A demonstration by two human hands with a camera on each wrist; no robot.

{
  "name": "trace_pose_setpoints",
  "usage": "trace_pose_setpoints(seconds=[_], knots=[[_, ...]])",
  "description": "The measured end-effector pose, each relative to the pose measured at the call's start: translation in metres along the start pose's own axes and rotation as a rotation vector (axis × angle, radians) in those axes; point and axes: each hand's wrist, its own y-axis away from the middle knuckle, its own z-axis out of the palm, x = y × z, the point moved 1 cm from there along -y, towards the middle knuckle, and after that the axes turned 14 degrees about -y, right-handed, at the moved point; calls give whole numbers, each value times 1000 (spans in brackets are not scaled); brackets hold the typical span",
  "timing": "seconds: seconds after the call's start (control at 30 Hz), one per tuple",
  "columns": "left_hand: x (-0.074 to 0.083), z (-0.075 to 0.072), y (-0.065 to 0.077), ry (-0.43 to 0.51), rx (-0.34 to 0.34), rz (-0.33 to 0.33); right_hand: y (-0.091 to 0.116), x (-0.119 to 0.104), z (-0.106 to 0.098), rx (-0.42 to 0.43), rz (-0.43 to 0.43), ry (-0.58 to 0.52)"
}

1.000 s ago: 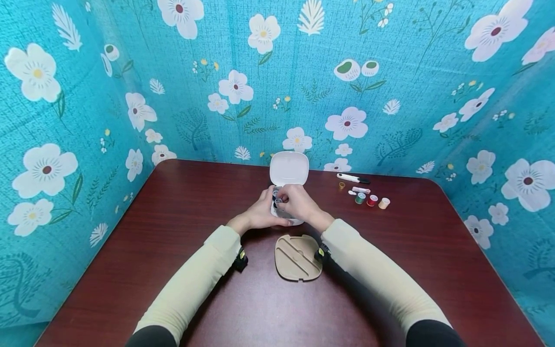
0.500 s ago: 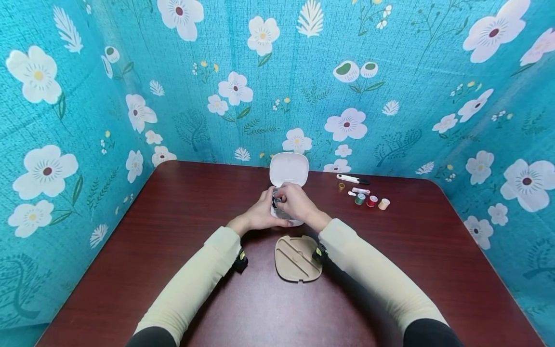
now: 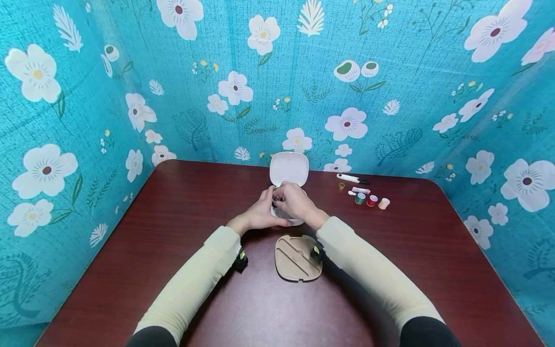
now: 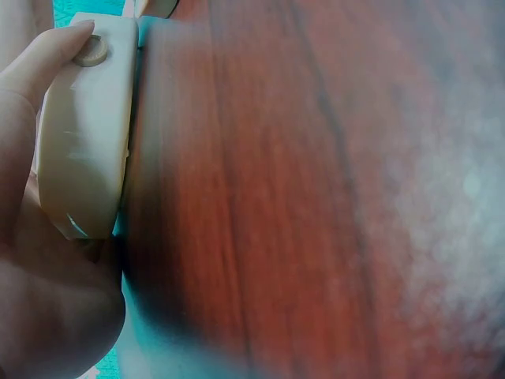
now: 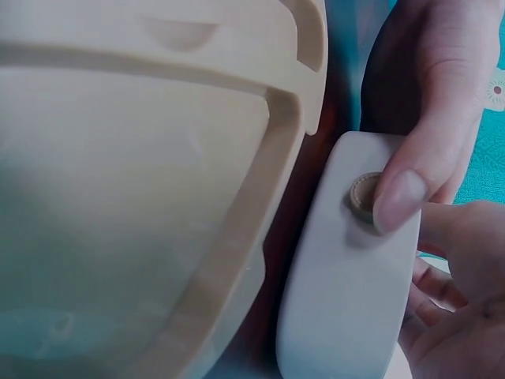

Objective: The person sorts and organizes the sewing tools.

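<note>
A small white sewing box (image 3: 293, 222) stands on the table with its lid (image 3: 289, 168) raised at the back. My left hand (image 3: 259, 213) grips it from the left, the thumb along its front wall beside a round tan button (image 5: 365, 195). From the right, my right hand (image 3: 297, 202) reaches over the rim, its curled fingers pinching a dark thread spool (image 3: 274, 204) inside. Much of the box's inside is hidden behind that hand. Nearer to me lies a tan divided tray (image 3: 299, 267), below the right wrist.
Right of the box lie a green spool (image 3: 360, 198), a red spool (image 3: 372, 201) and a cream spool (image 3: 383, 204). Behind them are a white-and-black seam ripper (image 3: 352, 179), a gold ring (image 3: 341, 185) and a small white item (image 3: 361, 190). Floral cloth hangs behind the table.
My right hand has shifted slightly left and deeper over the box, its fingers still at the spool. The left hand keeps its place on the box.
</note>
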Motion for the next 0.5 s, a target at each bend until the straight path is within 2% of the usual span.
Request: trace_pose_setpoints(seconds=[0.5], knots=[[-10,6,-9,14,-10,2,-2,-4,-4,-56,2,63]])
